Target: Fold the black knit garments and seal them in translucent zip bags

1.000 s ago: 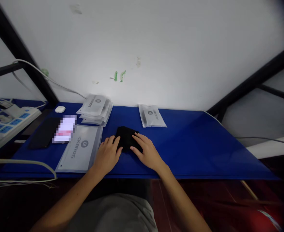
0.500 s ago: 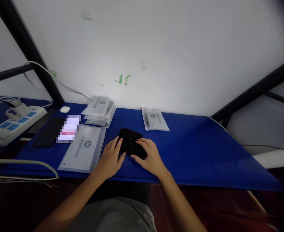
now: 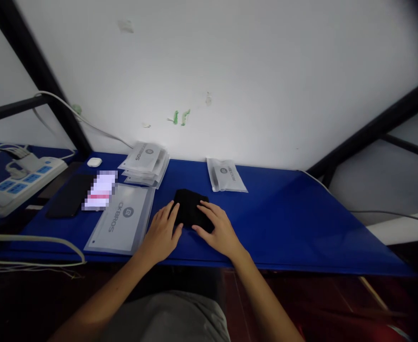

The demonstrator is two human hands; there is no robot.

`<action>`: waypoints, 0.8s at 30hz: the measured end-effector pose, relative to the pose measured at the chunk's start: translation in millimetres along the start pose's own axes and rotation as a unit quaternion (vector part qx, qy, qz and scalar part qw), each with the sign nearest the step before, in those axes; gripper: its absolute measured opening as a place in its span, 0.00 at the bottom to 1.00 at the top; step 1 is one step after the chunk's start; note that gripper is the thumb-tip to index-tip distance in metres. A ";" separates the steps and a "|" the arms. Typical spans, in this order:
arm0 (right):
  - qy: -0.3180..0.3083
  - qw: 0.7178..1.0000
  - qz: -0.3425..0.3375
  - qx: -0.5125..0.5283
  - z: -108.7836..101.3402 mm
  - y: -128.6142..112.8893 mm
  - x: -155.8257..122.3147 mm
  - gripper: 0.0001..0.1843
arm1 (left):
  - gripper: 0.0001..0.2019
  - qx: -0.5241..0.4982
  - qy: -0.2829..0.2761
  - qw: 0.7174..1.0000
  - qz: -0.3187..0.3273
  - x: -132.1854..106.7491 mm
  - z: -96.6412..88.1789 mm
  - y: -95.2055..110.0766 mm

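A folded black fabric bundle [image 3: 192,207] lies on the blue tabletop in front of me. At its left edge rests my left hand [image 3: 162,233], fingers stretched out and the thumb spread apart along the near side. My right hand [image 3: 219,229] lies over the bundle's right part, fingertips on top and thumb near the front edge. Both hands are open, touching the cloth without wrapping round it. Just left of my left hand is a flat frosted zip bag [image 3: 123,216] with printed lettering. What kind of fabric item the bundle is, I cannot tell.
A stack of filled frosted bags [image 3: 147,159] stands behind the flat one, and another filled bag [image 3: 226,175] lies near the wall. Leftward are a lit phone [image 3: 101,190], a dark phone [image 3: 71,195], a white earbud case [image 3: 94,162] and a power strip [image 3: 27,180] with cables.
The whole view has shifted slightly. Both hands stay at the black bundle, with the right fingertips lying a touch further over its top.
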State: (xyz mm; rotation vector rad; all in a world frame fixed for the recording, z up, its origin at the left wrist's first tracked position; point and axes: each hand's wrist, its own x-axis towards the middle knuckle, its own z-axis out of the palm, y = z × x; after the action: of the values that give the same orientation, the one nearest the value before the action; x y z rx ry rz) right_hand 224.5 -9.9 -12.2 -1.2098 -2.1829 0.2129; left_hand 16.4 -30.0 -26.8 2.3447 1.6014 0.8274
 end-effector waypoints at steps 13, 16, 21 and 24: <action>-0.012 1.000 0.008 0.010 4.1 3.5 -3.1 0.35 | 0.27 0.012 -0.003 1.000 0.002 -1.7 2.0 -1.4; -0.017 1.000 0.016 0.009 4.7 3.8 -3.2 0.35 | 0.27 0.010 -0.015 1.000 -0.006 -1.0 0.9 -1.1; -0.016 1.000 0.015 0.009 5.5 4.6 -3.3 0.35 | 0.26 0.002 -0.025 1.000 -0.013 -0.9 -0.8 -0.2; -0.018 1.000 0.014 0.007 5.8 5.5 -3.5 0.35 | 0.26 0.001 -0.031 0.999 -0.016 0.1 -0.9 0.4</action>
State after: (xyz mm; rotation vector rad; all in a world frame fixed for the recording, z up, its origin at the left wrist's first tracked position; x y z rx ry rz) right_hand 226.3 -8.7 -20.6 -1.2390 -2.1930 0.2621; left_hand 16.2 -30.2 -25.8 2.3166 1.6097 0.7395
